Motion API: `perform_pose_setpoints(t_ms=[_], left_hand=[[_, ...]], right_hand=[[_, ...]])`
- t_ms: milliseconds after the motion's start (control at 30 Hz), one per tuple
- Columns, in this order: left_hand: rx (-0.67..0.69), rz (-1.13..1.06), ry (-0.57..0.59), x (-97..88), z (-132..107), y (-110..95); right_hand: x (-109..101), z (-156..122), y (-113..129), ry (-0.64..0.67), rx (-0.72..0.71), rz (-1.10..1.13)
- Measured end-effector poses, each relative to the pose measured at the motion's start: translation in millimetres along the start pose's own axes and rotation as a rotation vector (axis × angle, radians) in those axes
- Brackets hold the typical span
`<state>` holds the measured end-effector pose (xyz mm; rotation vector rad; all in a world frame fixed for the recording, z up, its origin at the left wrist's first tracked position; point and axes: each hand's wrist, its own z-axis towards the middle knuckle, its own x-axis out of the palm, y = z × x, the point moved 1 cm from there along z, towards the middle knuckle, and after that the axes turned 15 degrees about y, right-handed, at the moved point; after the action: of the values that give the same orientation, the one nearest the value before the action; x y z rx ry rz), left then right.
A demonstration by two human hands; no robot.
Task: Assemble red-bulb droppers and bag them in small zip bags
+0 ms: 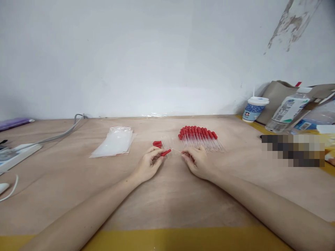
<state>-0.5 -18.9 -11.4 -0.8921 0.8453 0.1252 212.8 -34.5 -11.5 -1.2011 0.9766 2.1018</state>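
Over the wooden table, my left hand (149, 165) pinches a red rubber bulb (166, 152) between thumb and fingers. My right hand (198, 161) grips a thin clear tube (177, 150), its free end pointing at the bulb with a small gap between them. Behind my left fingers lie a few loose red bulbs (157, 143), and beside them thin clear tubes (166, 142). Just beyond my right hand, many red-topped droppers (197, 132) are laid side by side in a fan, their clear stems toward me.
Clear plastic bags (113, 141) lie in a stack to the left. A grey cable (61, 135) runs to a white power strip (22, 157). At right stand a blue paper cup (254, 111), a plastic bottle (289, 109) and a beige bag (270, 96). One patch there is pixelated.
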Motion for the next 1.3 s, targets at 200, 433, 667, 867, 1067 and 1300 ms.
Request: perform_pose_setpoints(t_ms=[200,433,667,867,1067,1300], left_hand=[[-0.023,-0.061,0.018,2.1,0,3],[0.02,-0.031,-0.038,2.4,4,6],[0.09,-0.082,0.006,-0.5,3,1],[0.089,-0.21,0.126,0.1,1,-5],[0.077,-0.122,0.171,0.3,1,-8],[0.069,0.047,0.163,-1.0,0,-9]], right_hand=[[2,2,4,0.012,-0.056,0.033],[6,3,11,0.028,-0.143,0.088],[1,6,10,0.085,-0.198,0.26],[3,7,-1,0.133,-0.245,0.294],[-3,9,-5,0.176,-0.265,0.08],[-3,8,-2,0.078,-0.251,-0.203]])
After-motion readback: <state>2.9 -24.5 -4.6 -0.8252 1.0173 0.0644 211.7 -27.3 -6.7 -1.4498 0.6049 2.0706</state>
